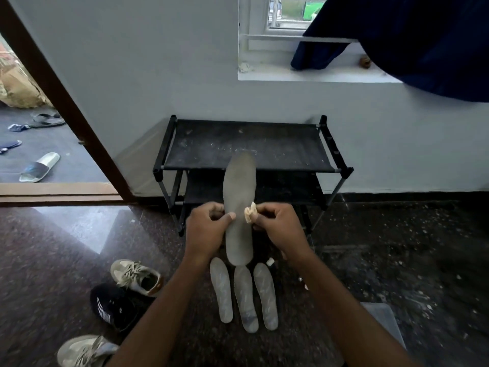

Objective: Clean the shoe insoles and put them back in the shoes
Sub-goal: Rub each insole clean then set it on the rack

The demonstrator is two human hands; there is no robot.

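Left hand (209, 229) grips insole (240, 205) edge; right hand (275, 223) pinches cloth (249, 212).

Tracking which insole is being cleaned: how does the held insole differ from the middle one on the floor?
The held insole is lifted, gripped by the left hand, while the right hand holds a small cloth at its edge; the middle floor insole lies flat, untouched. The held insole looks darker grey, the middle floor insole paler. Both point lengthwise toward the shoe rack.
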